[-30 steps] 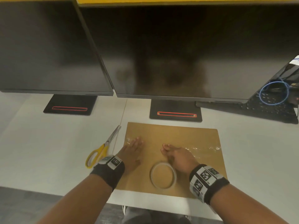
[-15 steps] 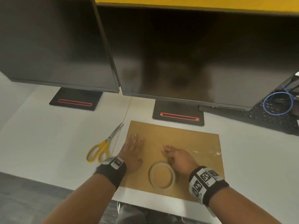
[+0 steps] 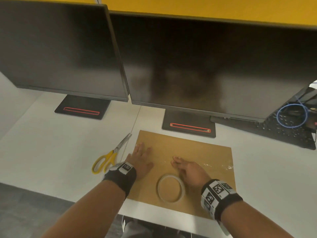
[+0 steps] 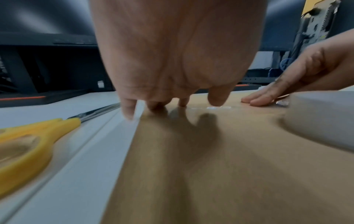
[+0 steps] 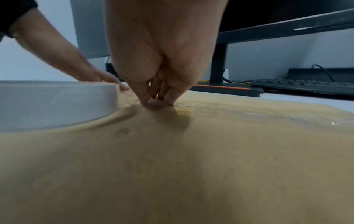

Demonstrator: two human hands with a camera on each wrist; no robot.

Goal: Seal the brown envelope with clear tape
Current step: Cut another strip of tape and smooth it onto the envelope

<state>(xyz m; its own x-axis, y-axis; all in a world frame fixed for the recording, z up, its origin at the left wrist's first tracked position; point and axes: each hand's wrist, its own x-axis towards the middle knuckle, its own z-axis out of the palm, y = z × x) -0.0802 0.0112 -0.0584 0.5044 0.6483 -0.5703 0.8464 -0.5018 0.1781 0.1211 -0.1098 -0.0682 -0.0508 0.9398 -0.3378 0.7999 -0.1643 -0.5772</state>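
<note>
Both hands are down on the brown envelope (image 3: 187,152), a flat matte kraft rectangle lying on the white desk (image 3: 51,152). The left hand (image 3: 139,159) lies palm-down at its left edge, fingers straight and slightly spread. The right hand (image 3: 188,170) presses with straight fingers held together onto the strip of clear tape (image 3: 214,164), glossy and wrinkled, running rightward from those fingertips; how far it runs toward the left hand is hard to tell. Just behind the right fingers sits the tape roll (image 3: 170,188), a translucent ring. Beyond the left little finger, yellow-handled scissors (image 3: 109,156) lie on the desk.
</note>
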